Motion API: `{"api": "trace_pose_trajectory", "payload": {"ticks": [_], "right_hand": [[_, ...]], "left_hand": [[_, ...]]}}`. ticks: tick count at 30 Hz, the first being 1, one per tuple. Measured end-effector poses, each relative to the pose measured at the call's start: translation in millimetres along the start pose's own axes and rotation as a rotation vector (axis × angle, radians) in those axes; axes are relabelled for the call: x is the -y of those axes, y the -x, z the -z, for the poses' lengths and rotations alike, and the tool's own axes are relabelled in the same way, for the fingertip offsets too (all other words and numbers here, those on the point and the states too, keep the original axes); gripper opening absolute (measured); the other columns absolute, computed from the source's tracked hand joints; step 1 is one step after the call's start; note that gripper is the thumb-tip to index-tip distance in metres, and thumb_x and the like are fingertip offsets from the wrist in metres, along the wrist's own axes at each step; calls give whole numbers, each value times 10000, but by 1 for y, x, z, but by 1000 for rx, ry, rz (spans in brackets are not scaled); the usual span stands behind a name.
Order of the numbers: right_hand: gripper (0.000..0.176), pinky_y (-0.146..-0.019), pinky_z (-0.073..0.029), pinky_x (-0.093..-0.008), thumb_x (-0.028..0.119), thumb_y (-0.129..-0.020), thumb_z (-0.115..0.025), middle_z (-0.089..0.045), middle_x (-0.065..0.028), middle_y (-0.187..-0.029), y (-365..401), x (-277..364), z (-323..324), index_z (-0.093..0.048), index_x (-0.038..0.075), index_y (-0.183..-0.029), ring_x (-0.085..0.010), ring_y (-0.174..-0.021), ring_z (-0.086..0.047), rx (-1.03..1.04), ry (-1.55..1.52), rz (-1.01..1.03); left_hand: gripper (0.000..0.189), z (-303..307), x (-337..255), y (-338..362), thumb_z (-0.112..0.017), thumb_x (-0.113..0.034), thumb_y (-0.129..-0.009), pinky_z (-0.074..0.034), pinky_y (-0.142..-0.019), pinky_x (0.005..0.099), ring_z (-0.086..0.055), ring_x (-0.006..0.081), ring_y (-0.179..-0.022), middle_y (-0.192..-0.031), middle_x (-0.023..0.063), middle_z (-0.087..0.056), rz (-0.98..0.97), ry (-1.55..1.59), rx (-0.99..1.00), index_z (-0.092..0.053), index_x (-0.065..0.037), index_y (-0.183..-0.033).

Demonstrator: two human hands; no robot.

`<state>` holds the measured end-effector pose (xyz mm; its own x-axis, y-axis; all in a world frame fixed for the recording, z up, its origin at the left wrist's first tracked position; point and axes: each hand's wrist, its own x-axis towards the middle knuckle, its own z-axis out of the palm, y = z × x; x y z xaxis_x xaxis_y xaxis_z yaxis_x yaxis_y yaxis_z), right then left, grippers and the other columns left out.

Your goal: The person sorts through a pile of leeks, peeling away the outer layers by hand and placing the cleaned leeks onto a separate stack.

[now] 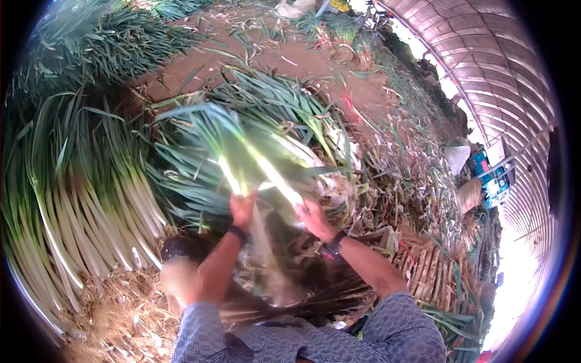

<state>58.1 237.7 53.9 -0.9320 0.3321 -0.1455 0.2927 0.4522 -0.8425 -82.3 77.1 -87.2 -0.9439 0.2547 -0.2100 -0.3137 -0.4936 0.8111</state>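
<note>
My left hand (pixel 242 209) is closed round the white shank of a green onion (pixel 229 174), whose leaves fan away from me. To its right, my right hand (pixel 311 218) grips another green onion (pixel 270 171) by its pale stalk, which slants up and left. The leaves of both overlap at the top. A blurred pale stalk (pixel 264 248) runs down below my left hand towards my lap. Just beyond my hands lies a loose heap of green onions (pixel 193 175), leaves spread to the left. Dark bands circle both wrists.
On the left lies a thick row of green onions (pixel 91 199), roots towards me. More leafy piles (pixel 121 48) lie at the back left. Peeled leaf scraps (pixel 399 169) cover the ground on the right, near bundled stalks (pixel 431 269). A blue crate (pixel 490 175) stands farther right.
</note>
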Motion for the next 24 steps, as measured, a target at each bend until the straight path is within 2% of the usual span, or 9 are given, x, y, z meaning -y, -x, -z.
{"api": "trace_pose_trajectory", "payload": {"ticks": [1,6,8,11,13,16,19,20,24], "right_hand": [[280,-610,-470,-245,280,-1044,-546,-591,14,-775,1,3,-2,-630,13,-1047,-71,-665,-542,2,17,34],[230,-554,-473,-246,223,-1036,-565,-591,25,-762,7,11,-24,-653,11,-1040,-57,-650,-544,-134,-43,6],[219,-536,-468,-245,219,-1027,-585,-601,22,-766,7,11,-27,-661,13,-1032,-57,-647,-551,-227,-189,-44],[268,-545,-476,-246,272,-1025,-590,-635,-3,-794,-3,-3,-28,-656,14,-1059,-70,-670,-587,-358,-76,71],[339,-568,-488,-248,341,-1011,-604,-656,-24,-820,-1,7,-24,-649,14,-1090,-84,-701,-608,-212,-11,-66],[430,-562,-480,-251,434,-985,-620,-650,-24,-802,4,40,-16,-640,29,-1127,-94,-679,-601,-83,-69,-282],[329,-535,-374,-244,339,-1000,-614,-528,14,-673,4,50,-19,-641,29,-890,-78,-601,-495,-106,-255,-212],[309,-539,-377,-255,319,-997,-620,-519,15,-666,-3,42,-20,-637,34,-877,-82,-600,-490,-109,-353,-209],[209,-590,-406,-335,166,-939,-674,-511,-40,-688,-8,23,-23,-571,55,-797,-158,-621,-491,-409,16,110]], "left_hand": [[349,2,2,0,-691,-198,-909,-577,-623,339,-653,221,-784,-979,141,-644,77,-105,-37,-552,-18,-1173],[265,4,39,-1,-633,-178,-909,-550,-564,357,-623,186,-703,-890,91,-624,-14,34,-91,-570,-12,-1107],[238,2,19,3,-612,-153,-914,-549,-569,352,-626,186,-692,-879,86,-631,6,28,-52,-577,-22,-1111],[221,-14,-33,15,-601,-119,-918,-546,-579,341,-630,182,-668,-854,75,-644,121,-7,49,-588,-41,-1124],[226,1,15,-2,-647,-138,-921,-537,-560,324,-626,169,-624,-816,57,-652,-22,-137,7,-610,-50,-1127],[234,-8,3,6,-683,-168,-915,-532,-548,315,-622,161,-610,-801,51,-652,-40,-114,30,-633,-42,-1106],[242,-13,-1,7,-703,-185,-909,-530,-555,311,-623,151,-620,-820,49,-661,-55,-120,105,-652,-40,-1095],[251,-19,-23,16,-711,-191,-906,-527,-560,308,-622,146,-626,-835,49,-666,18,-94,121,-656,-37,-1095],[329,-22,-31,19,-741,-229,-895,-505,-607,300,-600,121,-701,-911,38,-681,22,-102,31,-663,-17,-1134]]}}
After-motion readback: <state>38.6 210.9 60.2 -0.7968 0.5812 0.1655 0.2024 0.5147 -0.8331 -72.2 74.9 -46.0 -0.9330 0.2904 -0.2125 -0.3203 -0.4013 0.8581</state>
